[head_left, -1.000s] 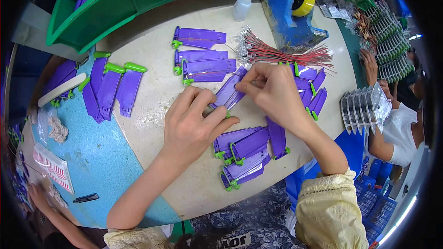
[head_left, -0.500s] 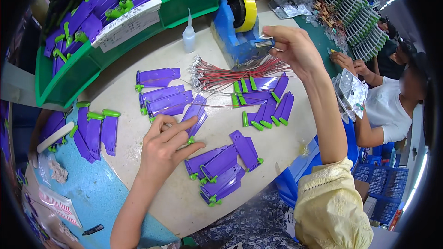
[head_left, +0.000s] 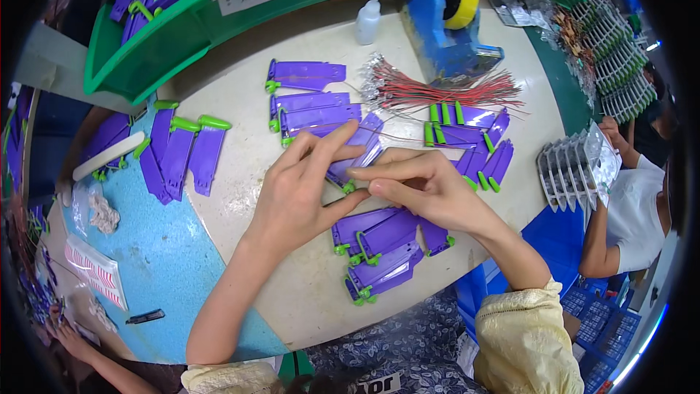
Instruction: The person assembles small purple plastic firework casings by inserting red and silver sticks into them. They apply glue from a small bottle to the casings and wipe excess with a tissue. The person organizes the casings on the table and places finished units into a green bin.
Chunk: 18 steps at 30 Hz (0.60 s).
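A purple plastic blade with a green end [head_left: 370, 133] lies on the table between my hands, partly hidden by fingers. My left hand [head_left: 295, 186] bends over its left side, fingers on the blade and thumb by the green end. From the right, my right hand [head_left: 430, 190] pinches thumb and forefinger together at that green end; whatever sits in the pinch is too small to make out. A thin wire runs across the blades toward a bundle of red and black wires [head_left: 452, 93]. More purple blades [head_left: 310, 111] lie just beyond, and others [head_left: 386, 266] nearer me.
A blue tape dispenser [head_left: 445, 51] with yellow tape and a white squeeze bottle [head_left: 369, 22] stand at the back. Behind them is a green bin [head_left: 204, 33] of blades. More blades [head_left: 177, 160] lie left on a blue mat [head_left: 171, 270]. A co-worker [head_left: 634, 211] sits at right.
My right hand has come down from the tape dispenser to the blade by my left hand. The view has shifted, so the table's things appear farther right and higher.
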### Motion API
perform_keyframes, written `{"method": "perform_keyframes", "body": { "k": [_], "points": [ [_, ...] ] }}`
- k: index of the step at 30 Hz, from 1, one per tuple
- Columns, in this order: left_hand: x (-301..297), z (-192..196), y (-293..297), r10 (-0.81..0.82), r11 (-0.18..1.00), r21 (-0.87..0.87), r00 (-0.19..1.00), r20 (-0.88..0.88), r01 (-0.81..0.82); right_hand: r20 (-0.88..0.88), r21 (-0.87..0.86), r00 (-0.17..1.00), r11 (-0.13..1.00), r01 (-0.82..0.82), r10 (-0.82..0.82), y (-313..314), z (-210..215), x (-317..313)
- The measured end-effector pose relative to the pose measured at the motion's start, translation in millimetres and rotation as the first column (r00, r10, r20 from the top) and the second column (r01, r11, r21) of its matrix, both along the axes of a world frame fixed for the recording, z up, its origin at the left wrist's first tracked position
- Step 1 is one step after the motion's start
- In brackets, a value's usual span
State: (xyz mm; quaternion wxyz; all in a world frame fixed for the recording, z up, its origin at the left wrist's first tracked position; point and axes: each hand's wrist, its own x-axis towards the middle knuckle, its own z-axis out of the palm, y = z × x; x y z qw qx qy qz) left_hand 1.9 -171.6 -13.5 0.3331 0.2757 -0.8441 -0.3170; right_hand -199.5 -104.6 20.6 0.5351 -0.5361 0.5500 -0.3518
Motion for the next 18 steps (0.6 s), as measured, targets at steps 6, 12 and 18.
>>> {"method": "perform_keyframes", "body": {
  "k": [6, 12, 18],
  "points": [
    [5, -13, 21, 0.107, 0.985, -0.133, 0.994, 0.001, -0.106, -0.271, -0.217, 0.962, 0.976, -0.037, -0.024, -1, -9, 8],
    [3, -2, 21, 0.214, 0.952, -0.251, 0.967, 0.142, -0.174, -0.504, -0.626, 0.741, 0.779, 0.04, -0.443, -50, 1, -14],
    [1, 35, 62, -0.094, 0.995, -0.006, 0.972, 0.215, 0.097, -0.541, -0.586, 0.724, 0.809, 0.039, -0.427, -70, -18, -25]
  ]
}}
